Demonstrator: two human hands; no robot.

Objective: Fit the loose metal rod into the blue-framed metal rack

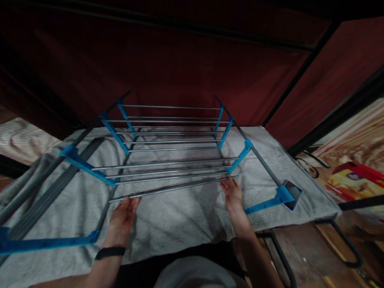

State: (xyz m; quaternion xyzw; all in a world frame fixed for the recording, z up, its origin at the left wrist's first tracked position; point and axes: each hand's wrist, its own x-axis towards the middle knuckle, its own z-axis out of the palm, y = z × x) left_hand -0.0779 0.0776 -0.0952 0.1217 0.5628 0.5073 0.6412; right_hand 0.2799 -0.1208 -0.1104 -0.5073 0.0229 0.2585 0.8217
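Note:
A rack of metal rods (171, 162) with blue plastic side brackets (87, 168) lies on a grey blanket (177, 216). One loose rod (174, 187) runs across the front of the rack. My left hand (123, 216) is under its left end, fingers stretched out and touching it. My right hand (231, 192) is at its right end, fingers extended against the rod beside a blue bracket (241, 156). A black band sits on my left wrist.
A dark red fabric wall (192, 68) with black poles rises behind the blanket. More grey rods (39, 192) lie at left. A phone-like dark object (292, 194) rests at the blanket's right edge. Colourful printed material (351, 180) lies at right; a black metal frame (345, 244) stands below.

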